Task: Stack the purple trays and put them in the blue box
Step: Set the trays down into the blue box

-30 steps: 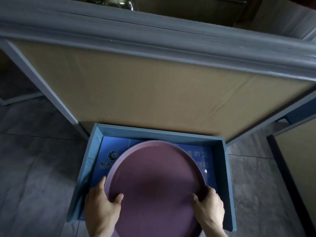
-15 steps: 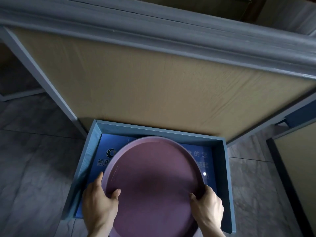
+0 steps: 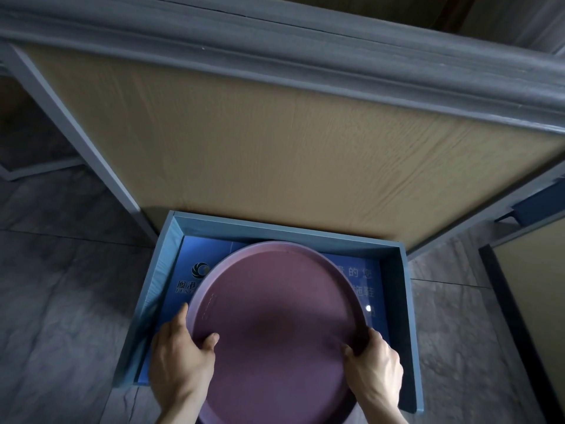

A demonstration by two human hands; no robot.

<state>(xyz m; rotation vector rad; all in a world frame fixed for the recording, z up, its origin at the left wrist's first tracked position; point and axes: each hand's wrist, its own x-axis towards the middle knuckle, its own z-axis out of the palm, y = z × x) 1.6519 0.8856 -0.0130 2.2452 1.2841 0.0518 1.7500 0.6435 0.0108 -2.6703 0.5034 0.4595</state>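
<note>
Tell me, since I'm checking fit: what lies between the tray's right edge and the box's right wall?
In the head view, only a bare strip of the box's printed blue floor separates the tray from the right wall.

Count of items in view: trays, box, hands, table.

One round purple tray [image 3: 275,325] can be made out from above; whether more lie stacked beneath it cannot be told. One blue box [image 3: 394,301], open-topped, near centre. Two bare hands: one left hand [image 3: 180,362] and one right hand [image 3: 374,367], each at the tray's near rim. One table [image 3: 275,142] with a grey edge at the far side.
</note>
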